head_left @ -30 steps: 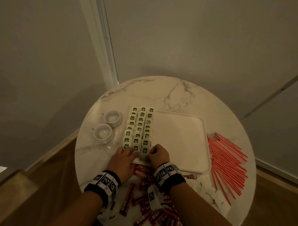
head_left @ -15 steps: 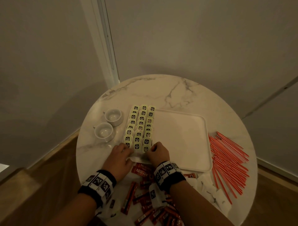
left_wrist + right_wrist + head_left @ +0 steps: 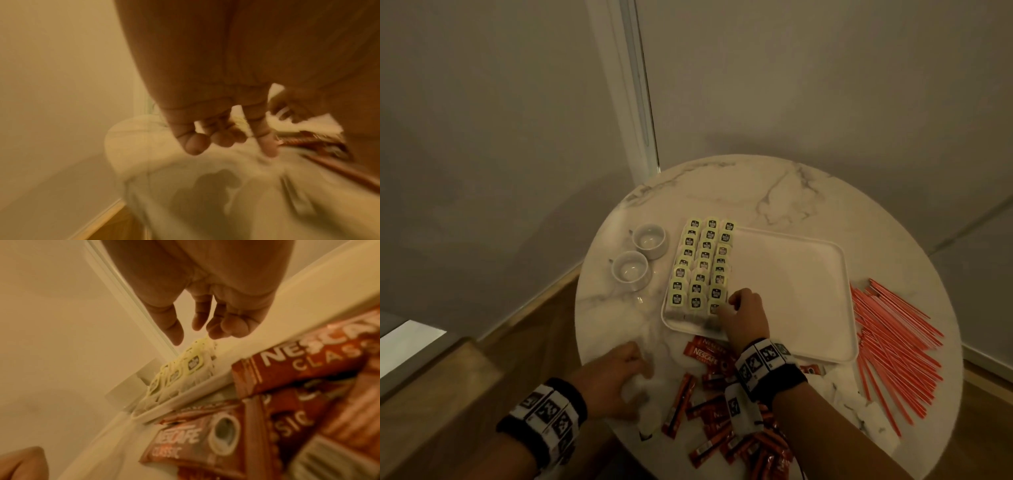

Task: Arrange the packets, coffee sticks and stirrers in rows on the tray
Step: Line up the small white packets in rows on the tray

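Note:
On the white tray (image 3: 791,291), yellow-green packets (image 3: 702,263) lie in three rows along its left side. My right hand (image 3: 732,305) reaches over the tray's near rim to the near end of the rightmost row. In the right wrist view its relaxed fingers (image 3: 222,331) hang at the top of the nearest packet (image 3: 193,363), gripping nothing. My left hand (image 3: 635,373) hovers over white sachets (image 3: 650,387) near the table's front left edge. The blurred left wrist view shows its loosely curled fingers (image 3: 195,144) holding nothing. Red coffee sticks (image 3: 709,353) lie scattered just in front of the tray.
Two white cups (image 3: 650,240) (image 3: 630,270) stand left of the tray. Red stirrers (image 3: 893,342) fan out to the tray's right, with more white sachets (image 3: 856,401) beside them. The round marble table (image 3: 774,192) stands in a wall corner, and its front edge lies under my wrists.
My left hand has pulled back from the tray's near left corner to the white sachets at the table's front. My right hand stays at the near end of the packet rows.

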Action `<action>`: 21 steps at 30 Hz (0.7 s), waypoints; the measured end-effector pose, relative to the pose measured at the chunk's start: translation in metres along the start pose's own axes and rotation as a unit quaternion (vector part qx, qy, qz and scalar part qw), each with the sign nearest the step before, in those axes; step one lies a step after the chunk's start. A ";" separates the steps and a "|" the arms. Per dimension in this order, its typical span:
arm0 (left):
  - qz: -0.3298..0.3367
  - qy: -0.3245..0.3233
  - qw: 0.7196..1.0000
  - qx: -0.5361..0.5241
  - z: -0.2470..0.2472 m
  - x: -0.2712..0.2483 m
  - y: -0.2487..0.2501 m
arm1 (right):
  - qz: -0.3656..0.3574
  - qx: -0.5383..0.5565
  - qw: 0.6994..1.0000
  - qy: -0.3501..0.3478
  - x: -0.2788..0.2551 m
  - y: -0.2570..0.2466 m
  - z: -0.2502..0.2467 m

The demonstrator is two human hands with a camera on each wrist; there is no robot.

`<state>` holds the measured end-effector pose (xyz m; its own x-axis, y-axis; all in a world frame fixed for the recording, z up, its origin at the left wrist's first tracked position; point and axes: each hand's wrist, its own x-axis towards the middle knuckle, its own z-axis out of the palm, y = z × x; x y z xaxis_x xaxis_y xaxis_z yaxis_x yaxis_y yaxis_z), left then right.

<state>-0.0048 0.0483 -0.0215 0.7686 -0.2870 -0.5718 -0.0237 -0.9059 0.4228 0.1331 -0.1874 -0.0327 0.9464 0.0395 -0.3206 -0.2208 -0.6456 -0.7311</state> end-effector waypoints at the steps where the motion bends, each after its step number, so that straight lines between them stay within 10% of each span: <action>1: 0.024 -0.008 1.000 0.017 0.003 -0.003 0.002 | -0.024 -0.006 1.000 0.000 -0.003 0.000 -0.001; 13: 0.126 0.096 0.986 0.057 0.027 0.001 -0.002 | -0.142 -0.026 0.989 -0.040 -0.031 -0.006 -0.002; 18: 0.031 0.150 0.970 -0.189 0.024 0.008 0.009 | -0.146 -0.047 0.979 -0.137 -0.052 -0.003 -0.003; 21: -0.049 0.162 0.889 -0.425 0.016 0.016 0.023 | -0.139 -0.035 0.964 -0.225 -0.063 -0.005 -0.009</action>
<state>-0.0030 0.0179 -0.0318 0.8880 0.0095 -0.4598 0.4383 -0.3201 0.8399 0.0767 -0.1935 -0.0036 0.7656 0.5339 -0.3588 0.0572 -0.6121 -0.7887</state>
